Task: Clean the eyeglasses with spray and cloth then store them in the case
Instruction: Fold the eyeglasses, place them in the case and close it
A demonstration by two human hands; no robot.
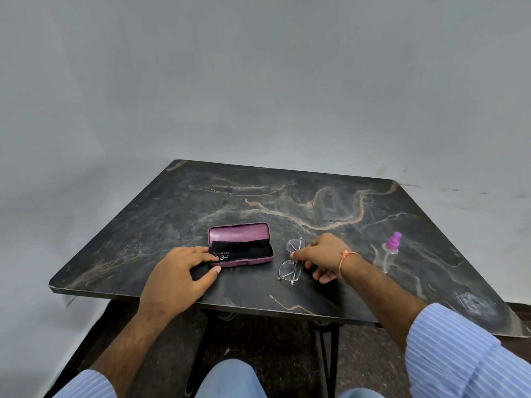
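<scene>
The open purple glasses case (pixel 240 232) lies at the table's middle, with a black cloth (pixel 247 249) inside it. My left hand (pixel 178 275) is at the case's left end. Its fingers lie on the cloth and its thumb is at the case's front edge, pinching the cloth's end. The thin-rimmed eyeglasses (pixel 289 272) lie folded on the table just right of the case. My right hand (pixel 324 254) holds them from the right, index finger on the bridge and the other fingers curled at the frame's side. A clear spray bottle (pixel 391 248) with a purple top stands further right.
The dark marble-patterned table (pixel 287 202) sits against a plain grey wall, with bare surface behind the objects. Its front edge is close to my knees. An orange thread is tied on my right wrist.
</scene>
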